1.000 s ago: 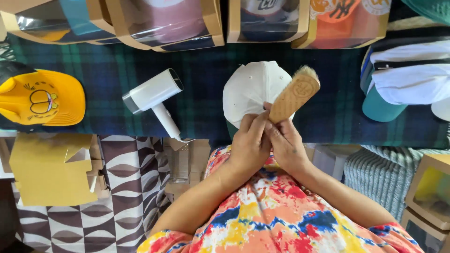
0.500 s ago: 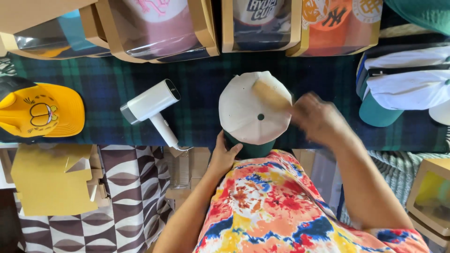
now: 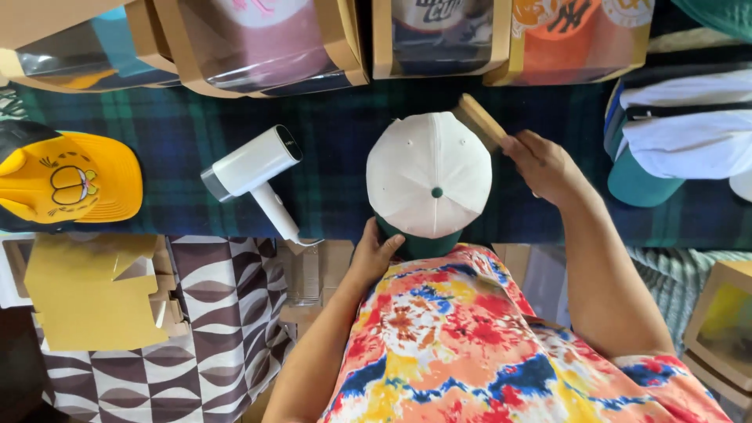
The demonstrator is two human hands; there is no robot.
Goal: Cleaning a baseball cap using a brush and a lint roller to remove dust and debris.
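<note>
A white cap (image 3: 428, 172) with a dark green brim and green top button sits on the plaid-covered table, crown up. My left hand (image 3: 375, 254) grips the green brim at the table's near edge. My right hand (image 3: 543, 167) holds a wooden brush (image 3: 479, 121) against the cap's upper right side.
A white handheld steamer (image 3: 255, 171) lies left of the cap. A yellow cartoon cap (image 3: 69, 178) rests at far left. Boxed caps (image 3: 266, 43) line the back edge. Stacked white and teal caps (image 3: 677, 137) sit at right. A yellow cardboard box (image 3: 90, 290) lies below left.
The cap was turned from held in both hands to standing crown up on the table. My left hand took the brim; my right hand swept the brush across to the cap's upper right.
</note>
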